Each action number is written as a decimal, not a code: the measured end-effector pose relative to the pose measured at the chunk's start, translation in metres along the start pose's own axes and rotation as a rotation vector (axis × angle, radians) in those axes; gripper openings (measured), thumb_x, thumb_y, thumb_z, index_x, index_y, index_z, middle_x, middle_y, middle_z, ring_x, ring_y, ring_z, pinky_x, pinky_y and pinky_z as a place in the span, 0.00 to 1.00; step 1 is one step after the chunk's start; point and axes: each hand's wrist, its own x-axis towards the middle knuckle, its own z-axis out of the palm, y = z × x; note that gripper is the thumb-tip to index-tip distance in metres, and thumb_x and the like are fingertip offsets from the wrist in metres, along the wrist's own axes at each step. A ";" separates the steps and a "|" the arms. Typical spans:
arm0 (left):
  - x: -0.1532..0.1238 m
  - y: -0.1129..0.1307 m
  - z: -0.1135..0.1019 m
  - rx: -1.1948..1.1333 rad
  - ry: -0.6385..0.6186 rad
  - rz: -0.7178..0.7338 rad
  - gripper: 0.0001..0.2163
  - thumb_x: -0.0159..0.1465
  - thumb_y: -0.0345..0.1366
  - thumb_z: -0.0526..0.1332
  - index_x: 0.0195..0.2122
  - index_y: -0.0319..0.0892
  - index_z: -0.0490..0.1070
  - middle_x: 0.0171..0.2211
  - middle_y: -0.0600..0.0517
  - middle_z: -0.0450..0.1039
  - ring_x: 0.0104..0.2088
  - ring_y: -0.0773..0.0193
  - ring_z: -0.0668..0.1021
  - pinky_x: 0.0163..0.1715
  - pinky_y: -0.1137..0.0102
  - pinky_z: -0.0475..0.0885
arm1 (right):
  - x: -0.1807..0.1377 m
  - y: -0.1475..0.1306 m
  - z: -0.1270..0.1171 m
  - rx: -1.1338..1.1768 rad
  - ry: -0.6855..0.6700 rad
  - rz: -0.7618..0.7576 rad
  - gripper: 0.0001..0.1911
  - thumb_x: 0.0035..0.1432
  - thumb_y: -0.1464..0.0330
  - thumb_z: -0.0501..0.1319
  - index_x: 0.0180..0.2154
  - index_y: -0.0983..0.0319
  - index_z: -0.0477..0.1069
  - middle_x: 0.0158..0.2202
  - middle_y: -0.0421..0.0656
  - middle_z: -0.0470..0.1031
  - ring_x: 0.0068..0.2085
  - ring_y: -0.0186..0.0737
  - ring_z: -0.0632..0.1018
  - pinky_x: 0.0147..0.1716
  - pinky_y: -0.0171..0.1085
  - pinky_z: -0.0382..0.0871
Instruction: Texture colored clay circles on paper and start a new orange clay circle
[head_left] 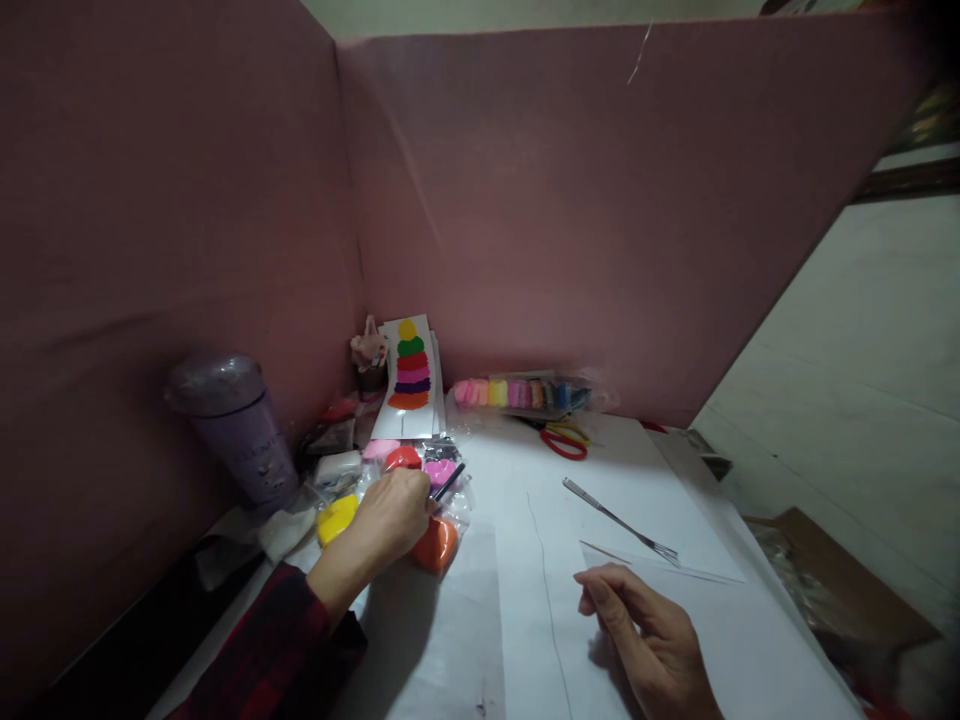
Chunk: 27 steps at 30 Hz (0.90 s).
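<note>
My left hand (397, 508) reaches over several packets of coloured clay, its fingers closed around a dark pen-like stick (448, 482) that pokes out to the right. Around that hand lie yellow clay (337, 518), red clay (403, 457), magenta clay (439, 472) and orange clay (435, 545), in clear wrappers. Over the white sheet at lower right is my right hand (649, 640), thumb and fingers curled together, with nothing visible in them. Just beyond it lie a thin brown stick (606, 551) and a metal tool with a fanned wire end (621, 521).
A purple tumbler (238, 430) stands at left. A card with stacked colour shapes (409, 375) leans at the back, beside a pack of multicoloured clay (525, 393). Red and yellow scissors (564, 440) lie near it. Pink panels (540, 220) wall the left and back.
</note>
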 end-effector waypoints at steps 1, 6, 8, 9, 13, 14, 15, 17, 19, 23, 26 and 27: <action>0.000 -0.001 0.000 0.007 0.004 -0.002 0.08 0.60 0.32 0.57 0.24 0.42 0.72 0.25 0.46 0.73 0.30 0.55 0.77 0.29 0.68 0.63 | 0.000 0.000 0.000 -0.006 -0.004 0.001 0.16 0.59 0.56 0.60 0.28 0.61 0.74 0.23 0.41 0.69 0.22 0.34 0.68 0.15 0.30 0.68; -0.002 0.000 0.003 0.026 0.014 0.015 0.10 0.59 0.27 0.53 0.28 0.40 0.74 0.28 0.44 0.74 0.33 0.53 0.77 0.33 0.66 0.66 | -0.001 0.001 -0.002 -0.018 -0.023 0.003 0.16 0.59 0.56 0.60 0.29 0.61 0.74 0.23 0.40 0.69 0.21 0.33 0.66 0.15 0.30 0.67; -0.003 0.002 0.004 0.024 0.011 0.021 0.11 0.58 0.24 0.52 0.28 0.40 0.73 0.28 0.44 0.74 0.33 0.54 0.77 0.34 0.65 0.66 | -0.001 0.002 -0.002 -0.023 -0.023 -0.001 0.16 0.59 0.56 0.60 0.29 0.61 0.74 0.23 0.40 0.69 0.21 0.33 0.67 0.15 0.31 0.68; -0.004 0.003 0.004 0.021 0.009 0.022 0.11 0.58 0.24 0.52 0.27 0.40 0.73 0.28 0.44 0.73 0.33 0.54 0.77 0.34 0.65 0.66 | 0.000 0.003 -0.002 -0.024 -0.021 -0.004 0.16 0.59 0.55 0.60 0.29 0.61 0.74 0.23 0.40 0.69 0.21 0.34 0.68 0.15 0.30 0.68; -0.006 0.003 0.003 0.006 0.006 0.008 0.11 0.55 0.21 0.54 0.23 0.41 0.71 0.25 0.46 0.72 0.31 0.55 0.77 0.33 0.67 0.65 | 0.000 0.004 -0.001 -0.031 -0.018 -0.042 0.17 0.59 0.55 0.60 0.28 0.61 0.74 0.22 0.41 0.69 0.21 0.34 0.68 0.14 0.30 0.68; -0.006 0.002 0.003 0.001 0.009 0.004 0.11 0.54 0.20 0.54 0.22 0.42 0.70 0.25 0.47 0.72 0.31 0.56 0.77 0.32 0.67 0.65 | 0.000 0.004 -0.001 -0.034 -0.017 -0.050 0.17 0.59 0.55 0.60 0.28 0.61 0.74 0.22 0.40 0.69 0.21 0.34 0.68 0.14 0.30 0.68; -0.006 0.002 0.003 -0.005 0.014 0.000 0.11 0.54 0.21 0.55 0.22 0.42 0.70 0.25 0.47 0.72 0.31 0.56 0.77 0.32 0.67 0.64 | 0.001 0.004 -0.001 -0.036 -0.017 -0.052 0.17 0.59 0.55 0.60 0.28 0.61 0.74 0.22 0.40 0.69 0.20 0.33 0.67 0.14 0.30 0.68; -0.005 0.001 0.004 -0.019 0.031 -0.009 0.10 0.55 0.23 0.57 0.21 0.42 0.69 0.24 0.48 0.72 0.30 0.57 0.77 0.30 0.68 0.64 | 0.001 0.005 -0.001 -0.037 -0.020 -0.048 0.17 0.59 0.55 0.60 0.28 0.61 0.74 0.22 0.41 0.69 0.20 0.34 0.68 0.14 0.30 0.68; -0.002 0.000 0.003 -0.032 0.068 -0.032 0.08 0.56 0.26 0.59 0.21 0.43 0.70 0.24 0.48 0.73 0.29 0.57 0.77 0.29 0.69 0.63 | 0.001 0.006 -0.002 -0.035 -0.024 -0.043 0.16 0.59 0.56 0.60 0.28 0.61 0.74 0.22 0.41 0.69 0.21 0.34 0.69 0.15 0.30 0.68; 0.004 -0.005 -0.005 -0.048 0.247 -0.149 0.09 0.63 0.29 0.54 0.35 0.44 0.73 0.32 0.47 0.76 0.34 0.56 0.78 0.31 0.69 0.64 | 0.000 0.007 -0.003 -0.030 -0.035 -0.022 0.16 0.59 0.56 0.60 0.29 0.60 0.74 0.23 0.41 0.69 0.22 0.35 0.70 0.15 0.30 0.67; 0.008 -0.013 -0.010 -0.054 0.411 -0.240 0.14 0.64 0.27 0.49 0.48 0.43 0.69 0.44 0.46 0.75 0.42 0.56 0.77 0.36 0.68 0.65 | -0.001 0.008 -0.003 -0.017 -0.042 -0.010 0.15 0.59 0.56 0.60 0.29 0.60 0.74 0.23 0.41 0.69 0.22 0.35 0.69 0.15 0.29 0.67; 0.010 -0.017 -0.010 -0.055 0.448 -0.257 0.15 0.64 0.26 0.49 0.49 0.42 0.68 0.46 0.46 0.74 0.45 0.57 0.76 0.38 0.68 0.66 | -0.001 0.007 -0.003 -0.006 -0.043 -0.004 0.15 0.59 0.57 0.61 0.29 0.60 0.74 0.23 0.40 0.69 0.22 0.34 0.68 0.15 0.29 0.67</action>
